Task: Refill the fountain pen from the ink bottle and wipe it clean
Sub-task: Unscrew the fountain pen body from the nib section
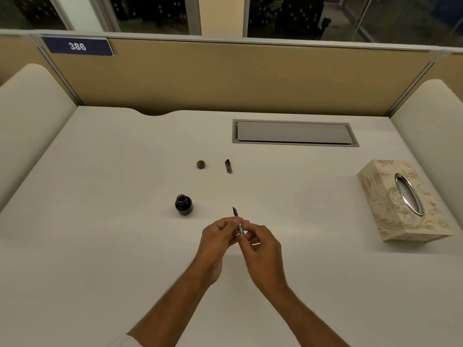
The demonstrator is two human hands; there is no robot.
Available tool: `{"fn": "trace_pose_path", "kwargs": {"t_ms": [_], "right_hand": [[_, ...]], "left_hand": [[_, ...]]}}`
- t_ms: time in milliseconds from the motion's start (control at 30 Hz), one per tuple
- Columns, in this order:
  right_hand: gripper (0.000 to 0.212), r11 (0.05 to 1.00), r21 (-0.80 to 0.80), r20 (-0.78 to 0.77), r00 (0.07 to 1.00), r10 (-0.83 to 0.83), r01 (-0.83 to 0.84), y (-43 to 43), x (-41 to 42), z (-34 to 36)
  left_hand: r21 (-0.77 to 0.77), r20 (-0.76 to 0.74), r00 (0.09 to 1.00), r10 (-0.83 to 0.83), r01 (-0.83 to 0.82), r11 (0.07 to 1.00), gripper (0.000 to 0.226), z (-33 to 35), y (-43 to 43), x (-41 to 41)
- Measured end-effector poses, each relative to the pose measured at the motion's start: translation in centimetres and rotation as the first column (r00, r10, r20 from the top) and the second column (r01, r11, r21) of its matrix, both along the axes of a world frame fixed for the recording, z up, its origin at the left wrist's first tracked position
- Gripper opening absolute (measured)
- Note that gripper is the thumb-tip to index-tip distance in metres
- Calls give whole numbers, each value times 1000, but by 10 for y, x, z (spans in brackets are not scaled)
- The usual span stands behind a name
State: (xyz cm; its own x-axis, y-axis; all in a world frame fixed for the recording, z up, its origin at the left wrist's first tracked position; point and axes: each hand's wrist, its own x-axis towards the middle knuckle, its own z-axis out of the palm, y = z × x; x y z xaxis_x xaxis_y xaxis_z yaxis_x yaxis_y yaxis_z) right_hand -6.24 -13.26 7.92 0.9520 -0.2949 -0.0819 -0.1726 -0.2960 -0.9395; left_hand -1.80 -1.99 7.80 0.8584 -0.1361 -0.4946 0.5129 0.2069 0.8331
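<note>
Over the middle of the desk (100, 221), left grip (218, 236) and right grip (263, 249) both pinch the pen (240, 227), nib pointing away. Just beyond stands the open ink bottle (183, 204). The tissue box (406, 201) sits at the right edge. Farther back lie the bottle lid (201, 164) and pen cap (228, 166). The sign (77, 46) reads "386".

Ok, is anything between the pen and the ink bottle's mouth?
Nothing visible. The fountain pen, held by the left hand and right hand, has only bare desk between it and the ink bottle, whose mouth is open. The bottle cap and pen cap lie farther back, off that path.
</note>
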Motion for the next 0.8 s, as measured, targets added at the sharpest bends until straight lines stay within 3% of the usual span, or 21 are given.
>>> {"fn": "trace_pose_path", "kwargs": {"t_ms": [133,367,500,600,800], "right_hand": [[15,911,413,-217,968,124,-24,-8,-7,22],[32,854,517,-298,922,247,-62,-13,-14,42],[34,770,637,-322,894,312,-39,-17,-17,49],[32,791,610,-323,898,298,-43,-18,-19,51],[29,922,386,-254,958,136,-29,-11,-21,49]], "left_hand": [[-185,-45,998,-49,40,982,26,9,8,-6],[-274,-54,994,-98,80,958,29,22,15,-9],[-310,-66,994,-86,62,949,24,27,14,-13],[-299,-72,995,-62,38,953,20,30,13,-16],[-265,-68,998,4,-22,964,20,37,7,-20]]}}
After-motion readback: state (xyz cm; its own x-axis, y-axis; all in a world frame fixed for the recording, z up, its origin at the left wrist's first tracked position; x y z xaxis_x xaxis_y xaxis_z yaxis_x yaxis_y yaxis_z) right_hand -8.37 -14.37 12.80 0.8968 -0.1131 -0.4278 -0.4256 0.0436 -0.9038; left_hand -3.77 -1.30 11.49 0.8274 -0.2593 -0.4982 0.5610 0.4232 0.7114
